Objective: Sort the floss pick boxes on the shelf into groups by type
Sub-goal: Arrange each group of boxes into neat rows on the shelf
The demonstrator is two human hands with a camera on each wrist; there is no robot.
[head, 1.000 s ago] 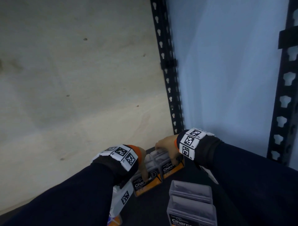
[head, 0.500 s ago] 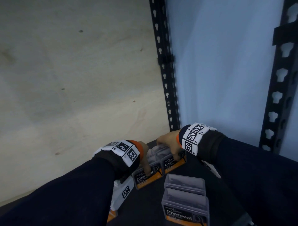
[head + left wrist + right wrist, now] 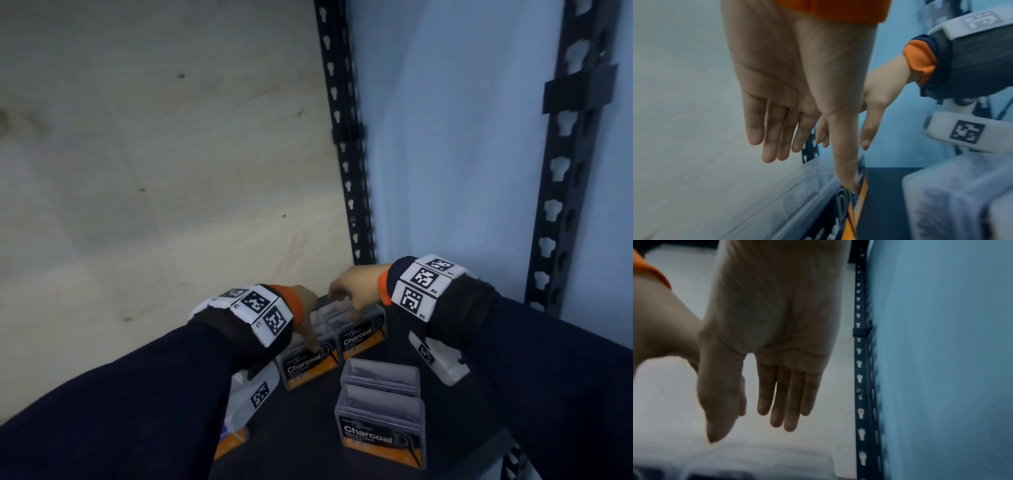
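Note:
Two clear "Charcoal" floss pick boxes with black and orange labels stand side by side at the shelf's back: the left box (image 3: pixel 308 368) and the right box (image 3: pixel 363 339). My left hand (image 3: pixel 306 308) hangs over the left box with straight fingers (image 3: pixel 772 138), only the thumb tip touching its front label (image 3: pixel 849 211). My right hand (image 3: pixel 356 291) hovers just above the right box, fingers (image 3: pixel 785 402) straight and loose, gripping nothing. Two more Charcoal boxes stand one behind the other nearer me, the front one (image 3: pixel 380 435) and the rear one (image 3: pixel 380 375).
The shelf board (image 3: pixel 308 428) is dark. A pale wooden panel (image 3: pixel 137 171) closes the left and back. A black slotted upright (image 3: pixel 349 171) stands in the corner, a second upright (image 3: pixel 561 205) at the right, against a blue wall (image 3: pixel 445 137). An orange-labelled box (image 3: pixel 233 442) peeks out under my left forearm.
Both hands have eased off the two back boxes: the right hand has lifted clear of its box, and the left fingers have straightened, leaving only the thumb on the label.

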